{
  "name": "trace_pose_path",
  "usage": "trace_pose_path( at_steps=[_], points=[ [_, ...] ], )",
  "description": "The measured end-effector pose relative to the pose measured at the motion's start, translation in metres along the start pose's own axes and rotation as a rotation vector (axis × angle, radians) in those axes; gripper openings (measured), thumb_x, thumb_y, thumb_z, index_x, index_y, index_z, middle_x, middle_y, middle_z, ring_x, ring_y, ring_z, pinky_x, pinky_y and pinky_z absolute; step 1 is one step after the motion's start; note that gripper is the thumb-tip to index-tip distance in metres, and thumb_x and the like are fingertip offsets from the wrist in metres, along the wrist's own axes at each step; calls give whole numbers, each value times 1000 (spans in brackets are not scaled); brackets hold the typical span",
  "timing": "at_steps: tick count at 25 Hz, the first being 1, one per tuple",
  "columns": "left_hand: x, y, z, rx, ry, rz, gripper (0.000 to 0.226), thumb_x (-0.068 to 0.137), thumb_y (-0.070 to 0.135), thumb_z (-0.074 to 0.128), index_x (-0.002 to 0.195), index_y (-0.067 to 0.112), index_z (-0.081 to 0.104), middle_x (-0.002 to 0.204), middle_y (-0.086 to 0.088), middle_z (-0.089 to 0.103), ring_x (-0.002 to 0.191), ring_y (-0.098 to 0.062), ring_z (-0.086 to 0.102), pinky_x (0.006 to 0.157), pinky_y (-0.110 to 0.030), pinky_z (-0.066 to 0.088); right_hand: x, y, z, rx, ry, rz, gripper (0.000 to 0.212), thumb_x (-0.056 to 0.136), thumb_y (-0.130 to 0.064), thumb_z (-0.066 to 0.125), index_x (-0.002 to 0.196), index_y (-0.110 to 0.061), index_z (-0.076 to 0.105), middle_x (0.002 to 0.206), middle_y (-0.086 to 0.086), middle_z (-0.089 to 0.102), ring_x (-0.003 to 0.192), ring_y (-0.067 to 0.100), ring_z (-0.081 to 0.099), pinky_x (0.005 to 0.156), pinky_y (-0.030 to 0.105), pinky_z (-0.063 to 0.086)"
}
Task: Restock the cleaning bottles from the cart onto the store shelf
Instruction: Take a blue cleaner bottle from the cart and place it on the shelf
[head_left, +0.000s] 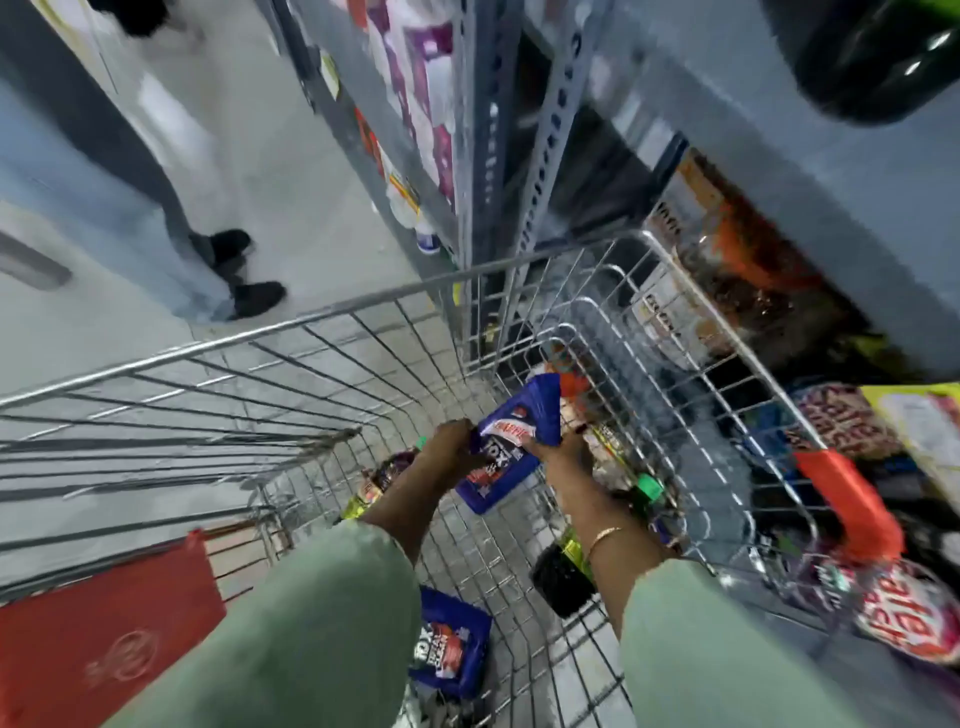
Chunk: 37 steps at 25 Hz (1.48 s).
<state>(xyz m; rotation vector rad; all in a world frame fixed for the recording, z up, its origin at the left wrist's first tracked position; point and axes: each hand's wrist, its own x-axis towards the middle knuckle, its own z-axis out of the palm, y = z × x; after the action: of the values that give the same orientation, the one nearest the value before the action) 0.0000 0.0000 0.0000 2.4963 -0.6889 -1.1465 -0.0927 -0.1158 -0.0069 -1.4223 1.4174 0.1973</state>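
The fingers of the left hand (451, 451) are curled around the left edge of a blue pouch (511, 441), and the right hand (558, 449) grips its right edge — so the pouch lies between both hands, held above the floor of the wire cart (363, 332). A second blue pouch (451, 652) lies lower in the cart, near the green sleeves. A bottle with a green cap (649, 487) rests just beside the right wrist. The store shelf (556, 104) stands beyond the cart.

Blue pouch (511, 441) tilted above cart (311, 322); second blue pouch (452, 654) lying inside.
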Motion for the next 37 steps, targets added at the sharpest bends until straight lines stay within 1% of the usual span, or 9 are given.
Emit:
trace_pose_path(
  at_steps=[6, 8, 11, 13, 16, 20, 23, 28, 37],
  points=[
    [18, 5, 0, 54, -93, -79, 50, 73, 27, 75, 113, 1, 59, 119, -20, 62, 111, -32, 56, 90, -35, 43, 5, 5, 2, 407, -129, 89, 44, 72, 3, 71, 113, 3, 52, 104, 15, 60, 94, 30, 58, 78, 41, 48],
    [6, 5, 4, 0, -116, -123, 50, 72, 24, 76, 114, 2, 60, 118, -19, 64, 110, -31, 58, 85, -32, 43, -6, 2, -8, 441, -210, 63, 29, 72, 8, 69, 94, -5, 57, 101, 13, 61, 93, 28, 57, 71, 35, 48],
    [-17, 11, -3, -91, -76, -124, 48, 69, 19, 78, 111, 1, 61, 114, -19, 67, 107, -30, 60, 82, -30, 43, -25, -8, -19, 368, -233, -36, 38, 65, 8, 74, 89, -12, 54, 95, 8, 64, 93, 29, 60, 76, 42, 52],
    [-39, 26, -20, -114, 14, -85, 48, 67, 18, 80, 107, 0, 62, 109, -21, 68, 102, -32, 62, 83, -35, 46, -45, -21, -30, 302, -174, -155, 49, 57, 7, 79, 97, -12, 58, 98, 9, 66, 93, 29, 61, 86, 47, 52],
    [-82, 59, -56, -161, 136, 7, 48, 63, 18, 83, 102, -1, 64, 98, -22, 69, 95, -33, 63, 78, -39, 46, -93, -56, -64, 239, -112, -348, 38, 59, 4, 80, 83, -17, 60, 83, 4, 63, 78, 21, 57, 74, 35, 50],
    [-146, 117, -110, -175, 312, 176, 42, 61, 13, 83, 97, -2, 67, 90, -26, 69, 77, -25, 59, 65, -32, 38, -174, -107, -126, 94, 16, -624, 52, 54, -9, 86, 100, -2, 62, 86, 4, 60, 79, 15, 52, 65, 27, 38],
    [-199, 176, -141, -182, 407, 334, 46, 59, 10, 82, 102, 1, 67, 93, -23, 70, 83, -26, 63, 72, -34, 47, -233, -128, -185, 139, 117, -786, 42, 51, -10, 87, 79, -20, 57, 80, 4, 59, 74, 17, 51, 66, 35, 44],
    [-253, 280, -139, -195, 480, 557, 47, 61, 8, 81, 103, -1, 63, 96, -22, 69, 87, -32, 64, 74, -37, 45, -294, -124, -293, 201, 323, -869, 47, 52, -3, 84, 72, -26, 48, 86, 4, 63, 79, 21, 57, 83, 47, 51],
    [-298, 411, 6, -187, 201, 793, 57, 59, 9, 83, 109, -2, 58, 108, -21, 66, 99, -33, 63, 85, -37, 47, -333, 12, -434, 200, 717, -661, 41, 57, -6, 81, 89, -13, 57, 87, 1, 63, 80, 21, 56, 80, 42, 49]
  ],
)
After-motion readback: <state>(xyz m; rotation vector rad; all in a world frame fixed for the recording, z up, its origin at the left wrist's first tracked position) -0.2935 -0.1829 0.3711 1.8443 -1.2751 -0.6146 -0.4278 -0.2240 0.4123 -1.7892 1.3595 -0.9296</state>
